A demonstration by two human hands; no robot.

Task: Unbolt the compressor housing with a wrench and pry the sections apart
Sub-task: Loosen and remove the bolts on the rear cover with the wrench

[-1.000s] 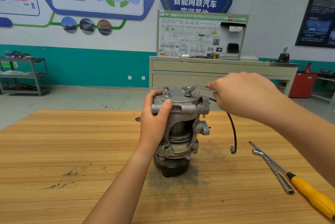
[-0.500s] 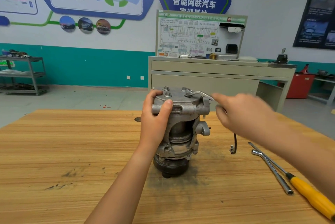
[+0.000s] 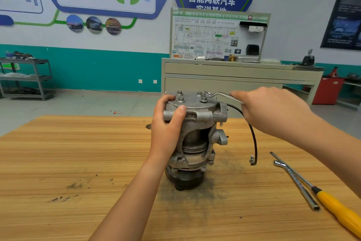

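Wooden table; wrench handle inside right hand

A metal compressor stands upright on the wooden table. The left hand grips its top, with the thumb pressed on the side and the fingers wrapped round the rim. Bolts stick up just beside those fingers. The right hand holds a wrench. Its ring end sits on top of the compressor, just past the right fingertips. A black wire hangs below the right fingers. A screwdriver and a metal bar lie well apart from them.
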